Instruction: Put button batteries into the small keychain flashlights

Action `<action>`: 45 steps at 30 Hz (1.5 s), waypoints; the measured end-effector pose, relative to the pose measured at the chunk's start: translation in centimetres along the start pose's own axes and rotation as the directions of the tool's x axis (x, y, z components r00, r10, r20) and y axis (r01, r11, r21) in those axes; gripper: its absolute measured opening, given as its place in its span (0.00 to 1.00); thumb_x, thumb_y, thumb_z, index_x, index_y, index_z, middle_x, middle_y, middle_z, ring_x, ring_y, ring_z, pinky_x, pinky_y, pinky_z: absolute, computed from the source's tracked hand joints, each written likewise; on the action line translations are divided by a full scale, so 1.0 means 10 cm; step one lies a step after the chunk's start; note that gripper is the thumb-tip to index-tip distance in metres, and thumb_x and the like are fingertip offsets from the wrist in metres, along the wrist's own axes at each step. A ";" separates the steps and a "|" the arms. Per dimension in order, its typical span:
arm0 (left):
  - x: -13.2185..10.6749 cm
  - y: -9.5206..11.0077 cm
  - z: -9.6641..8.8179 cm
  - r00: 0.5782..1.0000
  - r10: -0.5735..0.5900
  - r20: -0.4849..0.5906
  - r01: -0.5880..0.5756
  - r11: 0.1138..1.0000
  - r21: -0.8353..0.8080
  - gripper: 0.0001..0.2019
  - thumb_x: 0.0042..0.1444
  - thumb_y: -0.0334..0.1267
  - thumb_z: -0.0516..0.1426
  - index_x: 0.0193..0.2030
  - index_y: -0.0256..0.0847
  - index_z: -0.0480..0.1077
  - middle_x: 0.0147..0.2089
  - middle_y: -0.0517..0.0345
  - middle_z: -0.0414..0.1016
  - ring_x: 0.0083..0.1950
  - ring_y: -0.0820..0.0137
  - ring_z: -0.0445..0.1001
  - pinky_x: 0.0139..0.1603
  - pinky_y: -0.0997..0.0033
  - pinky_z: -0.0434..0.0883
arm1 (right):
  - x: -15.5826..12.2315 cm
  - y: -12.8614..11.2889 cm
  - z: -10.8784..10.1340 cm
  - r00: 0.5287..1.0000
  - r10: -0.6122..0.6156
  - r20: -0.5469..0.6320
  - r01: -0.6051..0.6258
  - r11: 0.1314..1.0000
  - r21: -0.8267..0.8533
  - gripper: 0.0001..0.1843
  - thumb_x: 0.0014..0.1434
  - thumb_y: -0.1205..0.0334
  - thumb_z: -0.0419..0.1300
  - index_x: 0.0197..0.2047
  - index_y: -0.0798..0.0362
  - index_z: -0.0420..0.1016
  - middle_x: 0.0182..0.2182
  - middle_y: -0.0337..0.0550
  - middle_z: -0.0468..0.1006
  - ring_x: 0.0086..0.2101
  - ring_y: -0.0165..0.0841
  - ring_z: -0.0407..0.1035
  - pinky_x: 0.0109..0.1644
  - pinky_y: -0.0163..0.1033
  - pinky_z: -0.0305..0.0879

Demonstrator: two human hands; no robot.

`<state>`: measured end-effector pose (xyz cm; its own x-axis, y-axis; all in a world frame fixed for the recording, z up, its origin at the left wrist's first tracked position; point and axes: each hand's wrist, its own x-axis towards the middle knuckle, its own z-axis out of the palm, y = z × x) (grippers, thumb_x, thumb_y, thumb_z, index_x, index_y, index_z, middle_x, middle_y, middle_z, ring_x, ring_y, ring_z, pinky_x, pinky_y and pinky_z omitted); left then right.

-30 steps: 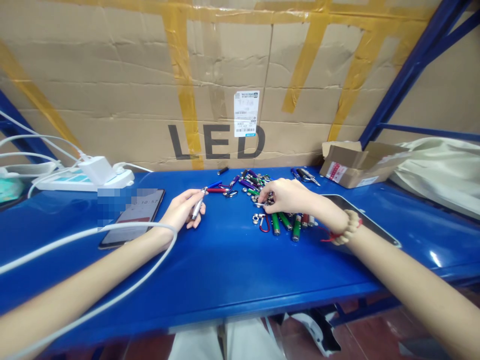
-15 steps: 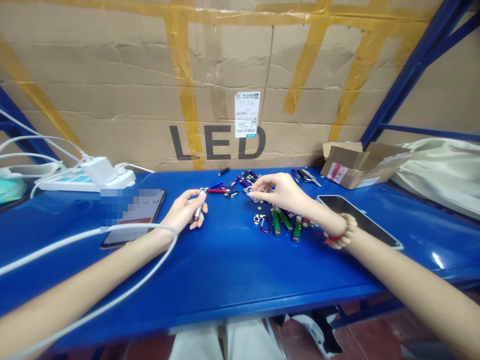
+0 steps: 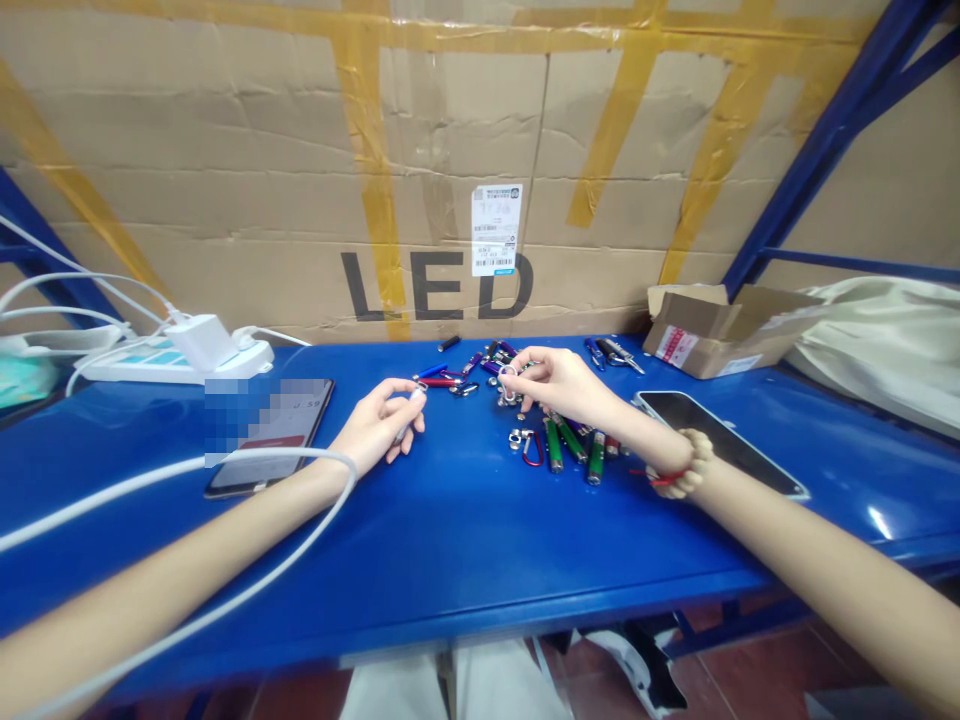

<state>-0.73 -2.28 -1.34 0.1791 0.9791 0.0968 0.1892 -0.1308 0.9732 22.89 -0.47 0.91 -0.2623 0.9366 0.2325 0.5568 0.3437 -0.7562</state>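
Observation:
My left hand (image 3: 382, 420) is closed around a small silver keychain flashlight (image 3: 416, 399), most of which my fingers hide. Thumb and fingers of my right hand (image 3: 562, 382) pinch a silver carabiner (image 3: 509, 386) above the pile of parts. Beneath and beside that hand lie several green flashlights (image 3: 554, 446) and a red carabiner (image 3: 532, 449) with a small metal clasp. Between the two hands, further back, rest a red flashlight (image 3: 442, 383) and a blue flashlight (image 3: 431, 370).
A phone (image 3: 259, 470) lies at left near a white power strip (image 3: 135, 366); a white cable (image 3: 330, 454) crosses above my left forearm. At right are another phone (image 3: 712, 440), an open carton (image 3: 720, 335) and keys (image 3: 619, 353). A large LED carton (image 3: 300, 200) backs the blue table (image 3: 420, 560).
My left hand has shifted slightly right and turned, so its flashlight is now more hidden. The carabiner in my right hand now hangs more upright and shows more clearly.

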 end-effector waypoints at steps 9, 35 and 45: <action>-0.02 -0.04 -0.05 0.965 0.252 0.079 -0.260 0.851 0.456 0.08 0.51 0.41 0.59 0.36 0.42 0.75 0.41 0.56 0.76 0.43 0.67 0.74 0.49 0.70 0.67 | 0.03 -0.02 -0.14 0.954 -0.074 -0.289 0.113 0.986 0.122 0.19 0.55 0.46 0.55 0.40 0.54 0.64 0.30 0.44 0.78 0.21 0.25 0.69 0.23 0.31 0.61; 0.00 -0.04 0.00 0.992 0.096 0.077 -0.103 0.990 0.096 0.13 0.59 0.46 0.48 0.43 0.39 0.61 0.28 0.62 0.69 0.20 0.79 0.61 0.20 0.78 0.56 | 0.04 0.14 0.10 0.983 -0.139 0.116 0.133 0.990 0.056 0.12 0.52 0.58 0.61 0.37 0.57 0.76 0.29 0.45 0.80 0.28 0.32 0.75 0.28 0.34 0.74; -0.04 -0.03 0.01 0.997 0.038 0.068 -0.044 0.995 0.091 0.19 0.60 0.53 0.43 0.29 0.39 0.58 0.24 0.65 0.59 0.22 0.79 0.54 0.25 0.77 0.55 | -0.01 -0.01 0.18 0.992 0.013 0.124 -0.055 0.936 0.347 0.13 0.50 0.60 0.63 0.39 0.59 0.76 0.32 0.48 0.80 0.30 0.30 0.75 0.25 0.28 0.70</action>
<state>-0.79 -2.62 -1.68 0.2512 0.9605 0.1195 0.2684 -0.1877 0.9448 21.43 -0.74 -0.10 -0.3510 0.9251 0.1451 0.2623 0.2459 -0.9331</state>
